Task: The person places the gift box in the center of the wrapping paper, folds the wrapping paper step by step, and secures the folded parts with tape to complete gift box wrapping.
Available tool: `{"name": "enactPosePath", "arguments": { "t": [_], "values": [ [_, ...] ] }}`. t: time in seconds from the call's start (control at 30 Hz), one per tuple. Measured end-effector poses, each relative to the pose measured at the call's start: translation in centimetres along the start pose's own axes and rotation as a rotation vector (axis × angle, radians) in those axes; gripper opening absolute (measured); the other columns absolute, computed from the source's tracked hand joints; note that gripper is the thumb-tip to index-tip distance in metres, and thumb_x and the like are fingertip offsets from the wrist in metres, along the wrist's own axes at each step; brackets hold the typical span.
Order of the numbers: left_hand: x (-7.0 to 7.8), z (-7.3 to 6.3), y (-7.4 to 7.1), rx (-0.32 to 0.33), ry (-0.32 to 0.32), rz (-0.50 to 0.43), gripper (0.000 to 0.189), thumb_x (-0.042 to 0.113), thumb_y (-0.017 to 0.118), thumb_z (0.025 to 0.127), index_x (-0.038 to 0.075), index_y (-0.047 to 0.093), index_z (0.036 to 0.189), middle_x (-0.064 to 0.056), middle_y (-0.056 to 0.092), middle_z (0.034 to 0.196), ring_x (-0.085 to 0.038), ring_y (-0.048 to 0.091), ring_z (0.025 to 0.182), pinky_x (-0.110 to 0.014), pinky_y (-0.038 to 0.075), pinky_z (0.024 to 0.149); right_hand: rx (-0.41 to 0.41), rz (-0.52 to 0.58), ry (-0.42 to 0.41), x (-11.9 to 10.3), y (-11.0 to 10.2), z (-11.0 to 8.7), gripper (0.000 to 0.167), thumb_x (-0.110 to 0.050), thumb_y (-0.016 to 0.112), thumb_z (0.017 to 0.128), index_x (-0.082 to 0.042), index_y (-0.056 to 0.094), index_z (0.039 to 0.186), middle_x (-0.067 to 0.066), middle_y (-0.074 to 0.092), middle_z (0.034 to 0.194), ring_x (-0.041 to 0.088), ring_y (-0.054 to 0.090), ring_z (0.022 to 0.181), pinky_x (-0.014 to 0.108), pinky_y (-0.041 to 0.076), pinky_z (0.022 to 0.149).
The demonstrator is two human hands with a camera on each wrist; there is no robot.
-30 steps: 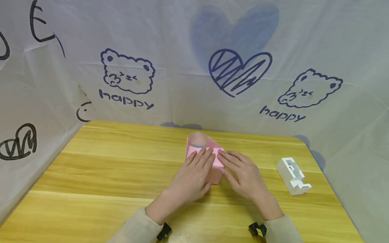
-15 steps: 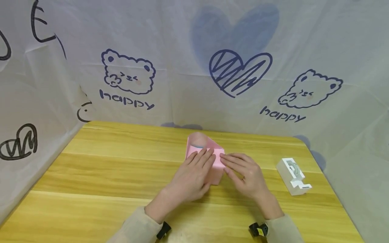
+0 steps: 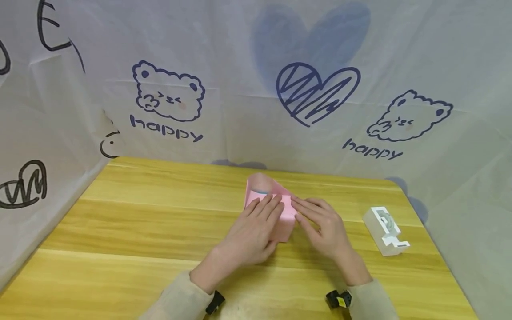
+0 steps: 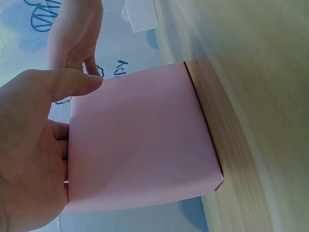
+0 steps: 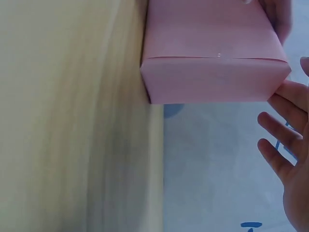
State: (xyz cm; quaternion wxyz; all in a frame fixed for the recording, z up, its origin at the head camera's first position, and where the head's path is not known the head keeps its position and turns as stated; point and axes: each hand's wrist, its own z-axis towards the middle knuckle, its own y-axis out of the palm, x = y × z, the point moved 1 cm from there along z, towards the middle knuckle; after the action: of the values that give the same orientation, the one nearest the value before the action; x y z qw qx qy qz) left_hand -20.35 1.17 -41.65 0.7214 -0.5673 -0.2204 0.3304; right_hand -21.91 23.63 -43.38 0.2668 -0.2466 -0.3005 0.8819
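A box wrapped in pink paper (image 3: 286,224) sits on the wooden table. At its far end a loose paper flap (image 3: 264,181) stands up, and a thin blue edge (image 3: 259,192) shows below it. My left hand (image 3: 252,233) presses flat on the top with straight fingers; in the left wrist view its thumb (image 4: 79,83) lies at the box's upper edge. With extended fingers, my right hand (image 3: 326,226) touches the box's right top edge, thumb at the near corner. The right wrist view shows a neatly folded pink side (image 5: 215,81).
To the right on the table (image 3: 140,213) stands a white tape dispenser (image 3: 386,233) with a roll in it. A white cloth backdrop (image 3: 240,120) with bear and heart drawings hangs behind the table's far edge.
My right fingers have slid slightly right off the top onto the box's right edge, and the thumb has moved up a little. The left hand and the box stay in place.
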Motion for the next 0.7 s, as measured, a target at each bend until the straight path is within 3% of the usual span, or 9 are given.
{"name": "enactPosePath", "arguments": {
  "t": [0.17, 0.33, 0.43, 0.53, 0.7],
  "values": [
    [0.0, 0.0, -0.2, -0.007, -0.005, -0.002, 0.081, 0.043, 0.068, 0.096, 0.002, 0.037, 0.159, -0.015, 0.035, 0.167, -0.032, 0.031, 0.155, -0.047, 0.027, 0.127, 0.087, 0.109, 0.078, 0.7, 0.3, 0.7, 0.036, 0.001, 0.073, 0.091, -0.003, 0.074, 0.127, 0.009, 0.073, 0.130, 0.032, 0.068, 0.116, 0.034, 0.052, 0.104],
    [0.0, 0.0, -0.1, -0.030, -0.008, -0.010, 0.082, 0.044, 0.068, 0.096, 0.002, 0.036, 0.160, -0.015, 0.033, 0.168, -0.031, 0.030, 0.155, -0.047, 0.025, 0.127, 0.135, 0.212, 0.258, 1.9, 0.9, 1.6, 0.028, -0.001, 0.074, 0.095, -0.007, 0.077, 0.122, 0.008, 0.076, 0.121, 0.028, 0.072, 0.107, 0.016, 0.052, 0.093],
    [0.0, 0.1, 0.0, -0.037, -0.007, -0.007, 0.082, 0.044, 0.067, 0.097, 0.003, 0.035, 0.160, -0.014, 0.032, 0.168, -0.031, 0.029, 0.156, -0.046, 0.025, 0.127, 0.060, 0.256, 0.385, 2.5, 1.2, 2.1, 0.022, -0.011, 0.073, 0.099, -0.010, 0.079, 0.120, 0.004, 0.077, 0.117, 0.021, 0.071, 0.105, 0.017, 0.054, 0.088],
    [0.0, 0.0, 0.0, -0.029, -0.007, 0.002, 0.082, 0.045, 0.067, 0.097, 0.003, 0.036, 0.160, -0.014, 0.033, 0.168, -0.031, 0.030, 0.155, -0.046, 0.026, 0.127, -0.025, 0.265, 0.464, 2.9, 1.4, 2.7, 0.022, -0.020, 0.073, 0.099, -0.011, 0.080, 0.118, 0.003, 0.078, 0.114, 0.018, 0.072, 0.103, 0.028, 0.058, 0.087],
    [-0.1, -0.1, -0.1, -0.006, 0.001, 0.018, 0.082, 0.045, 0.068, 0.096, 0.002, 0.037, 0.159, -0.015, 0.034, 0.167, -0.031, 0.032, 0.155, -0.046, 0.027, 0.126, -0.075, 0.249, 0.485, 2.7, 1.4, 3.7, 0.020, -0.020, 0.075, 0.098, -0.006, 0.082, 0.110, 0.007, 0.080, 0.105, 0.023, 0.075, 0.098, 0.043, 0.062, 0.082]
  ]
}}
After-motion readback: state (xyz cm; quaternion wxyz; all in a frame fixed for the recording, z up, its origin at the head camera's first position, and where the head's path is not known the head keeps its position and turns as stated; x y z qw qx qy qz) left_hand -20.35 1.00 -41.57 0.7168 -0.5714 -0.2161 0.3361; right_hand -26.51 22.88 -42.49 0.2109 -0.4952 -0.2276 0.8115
